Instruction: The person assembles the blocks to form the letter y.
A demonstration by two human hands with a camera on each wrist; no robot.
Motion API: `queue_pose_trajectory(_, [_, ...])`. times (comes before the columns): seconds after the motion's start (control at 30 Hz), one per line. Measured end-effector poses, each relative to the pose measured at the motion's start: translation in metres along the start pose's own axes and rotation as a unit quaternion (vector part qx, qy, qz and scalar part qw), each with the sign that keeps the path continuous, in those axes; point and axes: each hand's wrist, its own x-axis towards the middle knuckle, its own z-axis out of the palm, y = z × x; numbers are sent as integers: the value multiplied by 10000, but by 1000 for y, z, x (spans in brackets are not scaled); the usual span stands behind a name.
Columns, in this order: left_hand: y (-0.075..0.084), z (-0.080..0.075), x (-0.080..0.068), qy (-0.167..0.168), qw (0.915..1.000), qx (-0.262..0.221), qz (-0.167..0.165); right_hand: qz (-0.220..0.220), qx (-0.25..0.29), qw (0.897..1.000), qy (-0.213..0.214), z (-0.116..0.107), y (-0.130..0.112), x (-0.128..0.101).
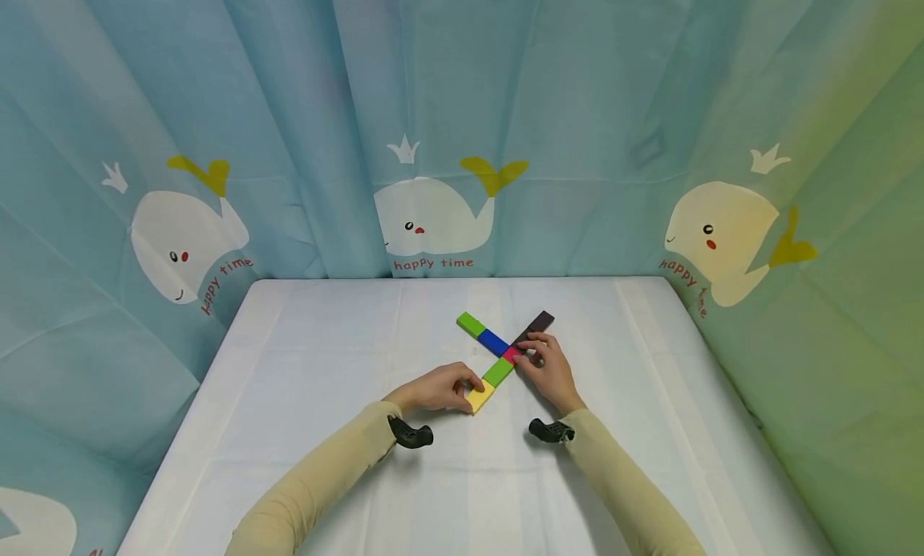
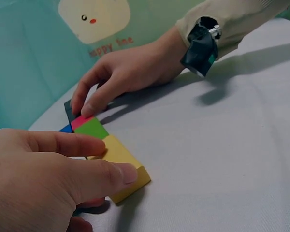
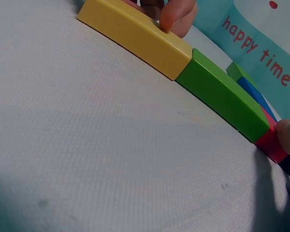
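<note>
Rectangular coloured blocks lie flat in a joined branching shape on the white-covered table. One diagonal line runs from a yellow block (image 1: 481,397) through a green block (image 1: 498,371) and a red block (image 1: 511,355) to black blocks (image 1: 543,321). From the red block a blue block (image 1: 494,342) and another green block (image 1: 471,325) branch to the far left. My left hand (image 1: 442,386) pinches the yellow block between thumb and forefinger, at the near end. With curled thumb and fingers, my right hand (image 1: 550,371) holds the red block where it meets the black; fingers partly hide that joint.
A pale cloth covers the table (image 1: 310,339). Behind and at the sides hang blue-green curtains (image 1: 599,139) with printed whales. A black wrist camera (image 1: 410,433) sits on the left sleeve, another black camera (image 1: 551,431) on the right.
</note>
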Motion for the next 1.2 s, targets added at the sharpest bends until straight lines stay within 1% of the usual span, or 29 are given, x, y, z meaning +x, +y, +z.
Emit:
queue_pose_trajectory(0.33, [-1,1,1,-13,9999,-5,-143,-63,-90,9999,11,1,1,-1])
queue_pose_trajectory(0.57, [-1,1,-1,10,10000,-16,-68,-31,11,10000,-11,0,0,-1])
queue_pose_trajectory(0.93, [-3,1,0,-13,10000,-69,40,30,79,10000,-37,0,-1,1])
queue_pose_trajectory(1.2, [-3,1,2,-59,10000,-22,-42,41,-21,10000,-27,0,-1,0])
